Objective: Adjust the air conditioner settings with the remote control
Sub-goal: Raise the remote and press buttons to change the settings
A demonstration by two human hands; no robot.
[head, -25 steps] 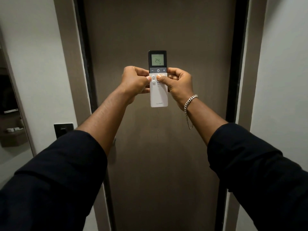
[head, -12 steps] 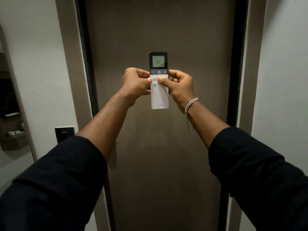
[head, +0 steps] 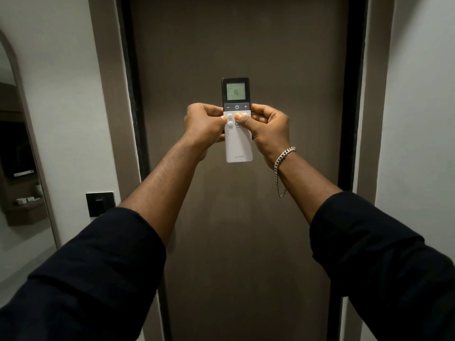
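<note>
i hold the remote control (head: 238, 141) upright at arm's length in front of a brown door (head: 246, 45), both arms stretched out. my left hand (head: 205, 125) wraps its left edge, fingers curled behind it, thumb lying at the edge by the small round buttons. my right hand (head: 269, 129) clasps the right edge the same way, its thumb pressed down on the upper row of white buttons. the little screen (head: 235, 91) reads 16. a chain bracelet (head: 283, 159) hangs from my right wrist. a dark switch plate (head: 100, 203) sits on the wall at left.
</note>
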